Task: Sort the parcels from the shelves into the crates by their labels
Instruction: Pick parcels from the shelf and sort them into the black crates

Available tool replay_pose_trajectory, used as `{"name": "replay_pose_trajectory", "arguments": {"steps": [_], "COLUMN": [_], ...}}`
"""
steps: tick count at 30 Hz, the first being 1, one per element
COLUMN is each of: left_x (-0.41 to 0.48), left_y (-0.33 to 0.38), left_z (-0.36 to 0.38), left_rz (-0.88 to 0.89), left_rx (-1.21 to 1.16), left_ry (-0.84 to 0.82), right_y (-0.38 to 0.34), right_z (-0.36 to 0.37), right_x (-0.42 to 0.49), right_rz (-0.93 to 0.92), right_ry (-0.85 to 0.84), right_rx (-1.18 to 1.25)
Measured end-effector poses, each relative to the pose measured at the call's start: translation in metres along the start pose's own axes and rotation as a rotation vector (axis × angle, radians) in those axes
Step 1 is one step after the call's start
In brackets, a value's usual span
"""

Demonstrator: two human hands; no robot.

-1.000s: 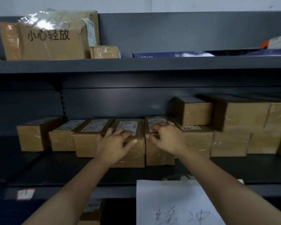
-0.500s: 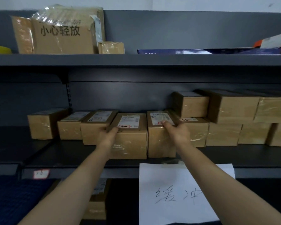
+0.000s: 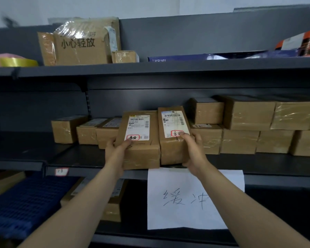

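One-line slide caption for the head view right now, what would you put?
Left grip holds left parcel, right grip holds right parcel, labels up, at the middle shelf.

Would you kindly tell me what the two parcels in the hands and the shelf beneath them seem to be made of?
The left parcel and the right parcel: brown cardboard, matte, wrapped in glossy clear tape that glints and wrinkles; white paper labels on top. The shelf: probably painted metal, dark grey, dull sheen, thin straight edge.
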State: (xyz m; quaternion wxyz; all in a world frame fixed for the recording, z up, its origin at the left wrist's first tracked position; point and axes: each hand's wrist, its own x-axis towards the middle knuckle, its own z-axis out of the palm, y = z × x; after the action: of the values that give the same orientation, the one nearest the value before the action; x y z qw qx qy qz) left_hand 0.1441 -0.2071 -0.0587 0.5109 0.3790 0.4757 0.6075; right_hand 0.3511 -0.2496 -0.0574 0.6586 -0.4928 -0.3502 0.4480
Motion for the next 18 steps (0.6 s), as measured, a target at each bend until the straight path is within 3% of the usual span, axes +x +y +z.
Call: {"name": "replay_pose_trajectory", "arguments": {"steps": [9, 18], "left_x": [-0.019, -0.027], "left_y": [0.003, 0.021], "left_z": [-0.007, -0.038], "left_rz": [0.03, 0.138], "left_rx": [-0.079, -0.082], "left_ry": [-0.021, -0.038], "right_y": [-0.019, -0.016], "right_z": [-0.004, 0.02], "right_x": [-0.029, -0.056], "right_rz": [-0.096, 0.001], "right_ry": [0.075, 0.048], "right_rx": [0.074, 0.034]}}
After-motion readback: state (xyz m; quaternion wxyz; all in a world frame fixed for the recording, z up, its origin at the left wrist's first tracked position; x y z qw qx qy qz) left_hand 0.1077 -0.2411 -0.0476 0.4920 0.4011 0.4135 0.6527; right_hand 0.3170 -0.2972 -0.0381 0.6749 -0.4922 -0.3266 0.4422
